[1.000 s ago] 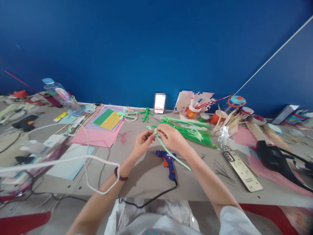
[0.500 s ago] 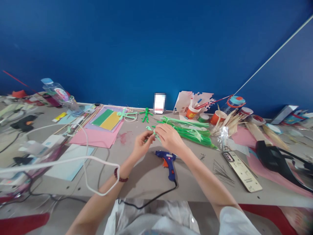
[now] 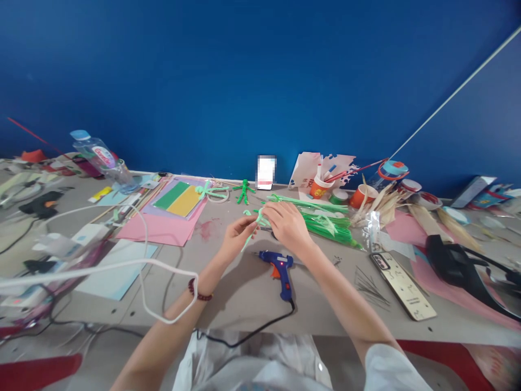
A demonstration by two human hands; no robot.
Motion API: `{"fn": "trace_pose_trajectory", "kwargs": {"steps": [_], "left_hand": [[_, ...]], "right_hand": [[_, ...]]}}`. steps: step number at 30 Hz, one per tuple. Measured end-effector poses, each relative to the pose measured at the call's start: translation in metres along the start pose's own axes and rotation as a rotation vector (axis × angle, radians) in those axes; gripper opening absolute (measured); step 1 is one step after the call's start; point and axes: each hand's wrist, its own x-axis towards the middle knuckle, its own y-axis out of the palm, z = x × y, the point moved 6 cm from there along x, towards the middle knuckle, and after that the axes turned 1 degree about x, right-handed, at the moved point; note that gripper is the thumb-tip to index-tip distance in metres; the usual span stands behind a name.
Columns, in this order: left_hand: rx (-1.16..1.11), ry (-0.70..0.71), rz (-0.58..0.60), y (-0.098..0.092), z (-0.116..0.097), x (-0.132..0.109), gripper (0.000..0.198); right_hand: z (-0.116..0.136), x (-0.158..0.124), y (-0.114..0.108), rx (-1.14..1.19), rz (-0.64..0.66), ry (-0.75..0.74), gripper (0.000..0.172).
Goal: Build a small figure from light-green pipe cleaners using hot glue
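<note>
My left hand (image 3: 237, 237) and my right hand (image 3: 287, 225) meet over the middle of the table, both pinching a pale green pipe cleaner (image 3: 253, 224). Its free end slants down to the left between my hands. A blue hot glue gun (image 3: 280, 267) lies on the table just below my hands, its red light on and its black cord running toward me. A bundle of green pipe cleaners (image 3: 321, 217) lies right behind my right hand. A small green pipe-cleaner figure (image 3: 243, 191) stands farther back.
Pink, green and yellow paper sheets (image 3: 171, 214) lie at the left, with a tilted water bottle (image 3: 100, 158) behind. White cable (image 3: 134, 260) loops at the near left. Orange cups with pens (image 3: 321, 184), dried husks (image 3: 382, 203), a phone (image 3: 402, 283) and a black tool (image 3: 456, 263) are at the right.
The long tail of the pipe cleaner, which slanted down right over the glue gun, now points down left between my hands. My hands shifted slightly away from me.
</note>
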Motion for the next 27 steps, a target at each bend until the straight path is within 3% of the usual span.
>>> {"fn": "trace_pose_trajectory", "kwargs": {"steps": [4, 10, 15, 21, 27], "left_hand": [[0.067, 0.023, -0.009, 0.001, -0.002, 0.001, 0.024], [0.343, 0.247, -0.159, -0.006, -0.020, -0.002, 0.014], [0.533, 0.391, -0.113, 0.000, -0.028, -0.005, 0.009], [0.515, 0.306, -0.097, 0.001, -0.017, -0.002, 0.009], [0.220, 0.168, -0.064, -0.001, 0.000, 0.002, 0.018]], "right_hand": [[-0.002, 0.000, 0.003, -0.043, 0.060, -0.006, 0.021], [-0.007, 0.000, 0.004, 0.031, 0.048, 0.040, 0.021], [-0.009, 0.000, 0.003, 0.120, 0.040, 0.078, 0.019], [-0.007, 0.001, 0.000, 0.242, 0.019, 0.089, 0.019], [0.005, -0.014, -0.012, 0.232, -0.124, 0.150, 0.019]]}}
